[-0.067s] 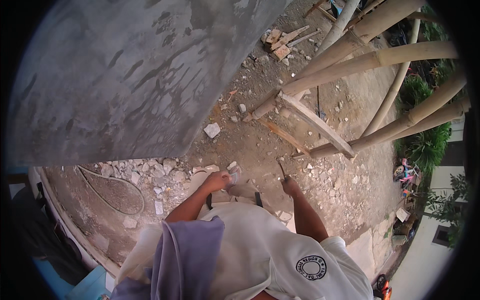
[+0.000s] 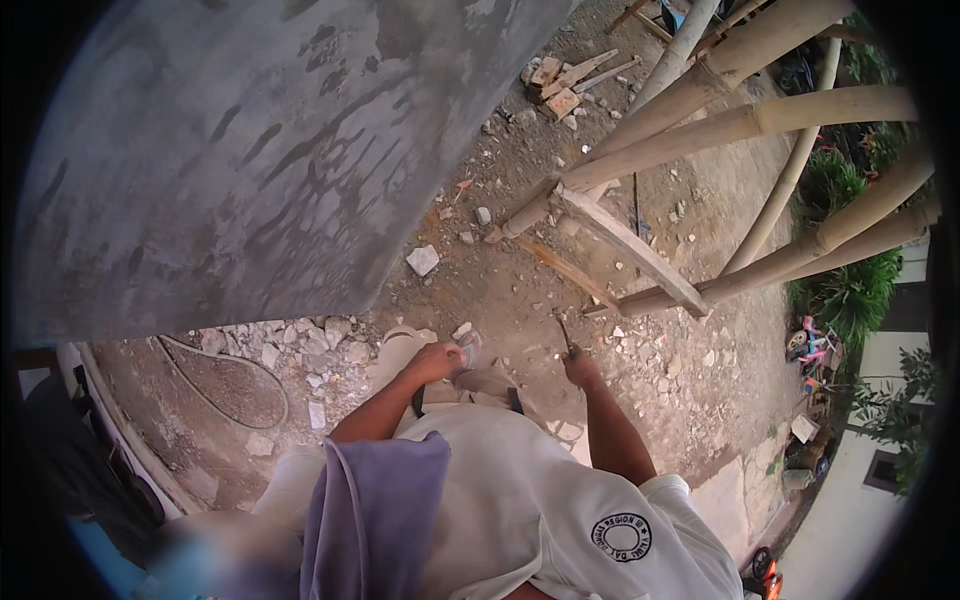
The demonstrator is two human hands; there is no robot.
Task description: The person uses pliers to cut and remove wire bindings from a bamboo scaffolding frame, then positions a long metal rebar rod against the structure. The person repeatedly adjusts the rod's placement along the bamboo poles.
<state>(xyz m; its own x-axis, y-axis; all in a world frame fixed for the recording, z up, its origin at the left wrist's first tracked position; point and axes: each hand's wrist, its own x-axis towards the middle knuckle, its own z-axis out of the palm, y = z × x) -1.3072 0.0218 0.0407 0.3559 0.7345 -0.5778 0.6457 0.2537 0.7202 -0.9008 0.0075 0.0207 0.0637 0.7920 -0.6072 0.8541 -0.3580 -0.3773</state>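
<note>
Currently R hand [image 2: 579,370] holds slim tool [image 2: 564,332], prob. metal, over dirt grnd [image 2: 515,285].

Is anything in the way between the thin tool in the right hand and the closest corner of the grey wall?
Nothing visible stands between the thin tool in the right hand and that corner of the grey wall; only stony ground shows below.

A round, dark printed emblem [image 2: 621,538] stands on the pale, off-white short-sleeved shirt [image 2: 490,490] of the person wearing the camera, on the wearer's right side, near the sleeve. Dark capital letters, with a small star-like mark at the right, run in a ring between two circular outlines, around a plain pale centre.
</note>
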